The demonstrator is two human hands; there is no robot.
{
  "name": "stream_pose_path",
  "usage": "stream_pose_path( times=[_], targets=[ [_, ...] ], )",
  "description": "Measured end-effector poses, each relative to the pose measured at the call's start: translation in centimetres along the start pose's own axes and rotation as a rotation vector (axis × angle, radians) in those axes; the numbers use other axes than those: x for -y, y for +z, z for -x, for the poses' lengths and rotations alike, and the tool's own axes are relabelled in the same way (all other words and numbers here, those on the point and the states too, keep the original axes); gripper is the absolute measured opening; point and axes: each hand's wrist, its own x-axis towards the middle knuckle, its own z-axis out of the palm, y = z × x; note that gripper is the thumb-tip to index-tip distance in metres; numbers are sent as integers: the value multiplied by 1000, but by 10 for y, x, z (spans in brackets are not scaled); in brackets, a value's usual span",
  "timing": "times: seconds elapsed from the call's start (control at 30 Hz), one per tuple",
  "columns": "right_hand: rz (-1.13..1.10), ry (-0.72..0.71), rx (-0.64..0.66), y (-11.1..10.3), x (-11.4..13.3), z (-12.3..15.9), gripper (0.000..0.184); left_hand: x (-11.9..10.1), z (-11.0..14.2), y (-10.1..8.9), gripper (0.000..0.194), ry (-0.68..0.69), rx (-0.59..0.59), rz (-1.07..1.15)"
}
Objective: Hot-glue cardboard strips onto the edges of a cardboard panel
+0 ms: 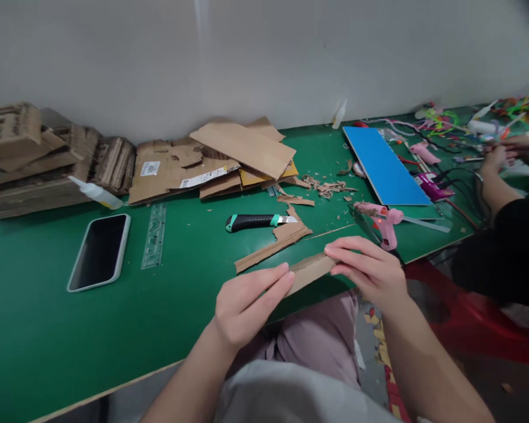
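Between my two hands is a narrow strip of cardboard (309, 274), held over the front edge of the green table. My left hand (252, 302) pinches its left end between thumb and fingers. At the right end, my right hand (370, 267) grips it the same way. Just beyond the strip lie torn cardboard scraps (271, 248). A black and green utility knife (260, 221) rests behind them, its blade out and pointing right. To the right, a pink hot glue gun (383, 222) stands near the table edge with a glue stick in its back.
Cardboard sheets (242, 147) and stacked cardboard pieces (30, 158) line the wall. On the left are a phone (100, 252), a clear ruler (154, 238) and a glue bottle (97, 194). A blue board (385, 167) lies right; beyond it, another person's hands (505, 154) work among colourful craft bits.
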Motion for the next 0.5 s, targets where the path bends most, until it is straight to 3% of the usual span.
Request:
stream_pose_path(
  times=[0.5],
  targets=[
    [120, -79, 9, 2, -7, 2, 47, -1, -7, 2, 36, 16, -67, 10]
  ],
)
